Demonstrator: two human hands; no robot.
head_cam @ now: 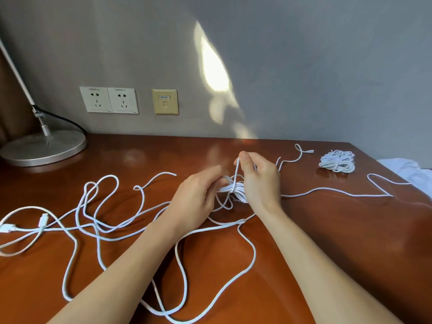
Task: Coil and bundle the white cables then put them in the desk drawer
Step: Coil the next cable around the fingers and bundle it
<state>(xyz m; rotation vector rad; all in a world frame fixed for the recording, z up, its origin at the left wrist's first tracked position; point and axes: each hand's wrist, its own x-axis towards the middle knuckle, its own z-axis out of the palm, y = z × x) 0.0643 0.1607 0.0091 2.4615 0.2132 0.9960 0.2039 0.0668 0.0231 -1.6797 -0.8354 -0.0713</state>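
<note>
Near the middle of the frame, a small coil [236, 187] of white cable is held just above the brown tabletop [327, 230] between two bare hands. The coil's left end is gripped by the left hand [194, 199], whose fingers [205, 181] are curled around the gathered loops. A single strand [236, 170] rising from the coil is pinched between the thumb and forefinger of the right hand [259, 181]. The remaining fingers [253, 170] of that hand are bent behind the coil, and how far they close on it cannot be told.

Loose cable [98, 228] is spread in wide, overlapping loops across the left and lower parts of the tabletop. A white connector [44, 219] is seen at the left, and a second plug [7, 228] lies at the left edge. Another length of cable [339, 191] is stretched from behind the right hand toward the right edge. A finished bundle [337, 161] of white cable is set down at the upper right of the tabletop, well apart from the hands, and a cable end [309, 151] lies near it.

At the upper left, the round metal base of a lamp [44, 147] is seen on the tabletop. Two wall sockets [108, 99] and a yellowed data outlet [165, 101] are mounted on the grey wall behind. White cloth [411, 169] is seen past the tabletop's right edge.
</note>
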